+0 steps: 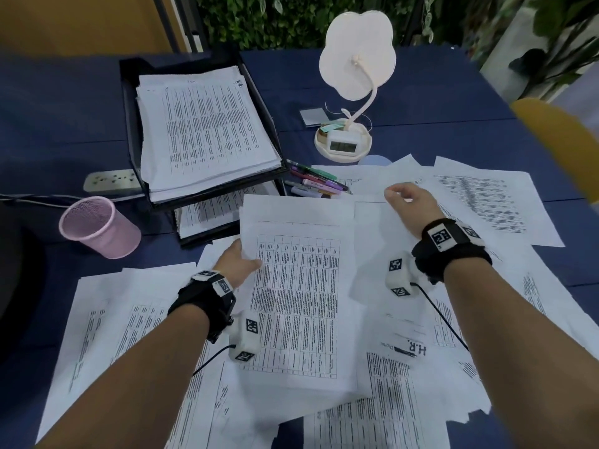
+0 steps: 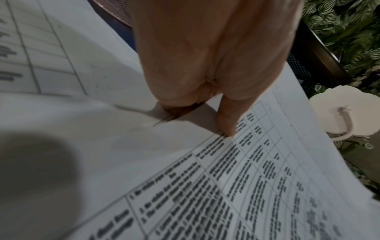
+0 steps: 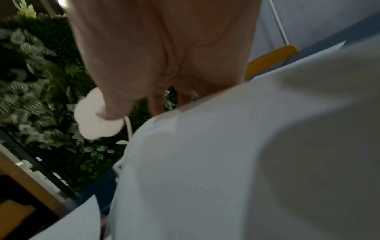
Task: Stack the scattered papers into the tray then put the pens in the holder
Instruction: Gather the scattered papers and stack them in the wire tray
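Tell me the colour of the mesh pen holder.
Pink. The mesh pen holder shows best in the head view, left of the tray.

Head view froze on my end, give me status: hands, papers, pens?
Left hand pinches table sheet; right hand lifting blank sheet. Tray part-filled. Pens loose, holder empty.

Tray [image 1: 129, 102] left, pens [image 1: 316, 184] beside it, holder [image 1: 97, 226] seemingly nearer, papers [image 1: 486, 202] right

blue table [image 1: 421, 92] | leafy green wall [image 1: 275, 21] | yellow chair [image 1: 557, 140]
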`<control>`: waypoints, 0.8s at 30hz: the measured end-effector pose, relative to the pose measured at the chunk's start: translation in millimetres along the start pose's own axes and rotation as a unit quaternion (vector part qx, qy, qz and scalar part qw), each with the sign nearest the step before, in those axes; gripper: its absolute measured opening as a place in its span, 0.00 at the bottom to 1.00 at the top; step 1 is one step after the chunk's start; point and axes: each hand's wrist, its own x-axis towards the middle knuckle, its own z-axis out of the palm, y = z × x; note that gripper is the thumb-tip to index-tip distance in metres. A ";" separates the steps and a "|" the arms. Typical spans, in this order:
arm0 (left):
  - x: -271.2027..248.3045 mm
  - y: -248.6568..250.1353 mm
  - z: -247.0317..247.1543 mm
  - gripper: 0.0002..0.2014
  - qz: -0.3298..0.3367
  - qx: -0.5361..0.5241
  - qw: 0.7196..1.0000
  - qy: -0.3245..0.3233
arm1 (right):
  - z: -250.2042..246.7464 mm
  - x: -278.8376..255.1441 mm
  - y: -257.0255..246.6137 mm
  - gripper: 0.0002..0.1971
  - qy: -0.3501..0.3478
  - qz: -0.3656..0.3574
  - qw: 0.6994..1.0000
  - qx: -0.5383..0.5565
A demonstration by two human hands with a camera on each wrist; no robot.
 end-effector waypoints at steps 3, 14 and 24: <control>-0.4 0.3 1.5 0.23 0.001 0.020 1.000 0.012 | -7.7 -0.9 23.2 0.37 0.026 0.135 0.989 -0.054; 3.0 10.1 6.1 0.22 -0.034 0.110 0.993 0.035 | -26.1 -29.9 69.5 0.49 0.108 0.293 0.950 -0.035; -0.8 11.5 7.3 0.21 -0.031 0.131 0.990 0.041 | -26.6 -47.9 65.2 0.07 0.119 0.192 0.966 -0.127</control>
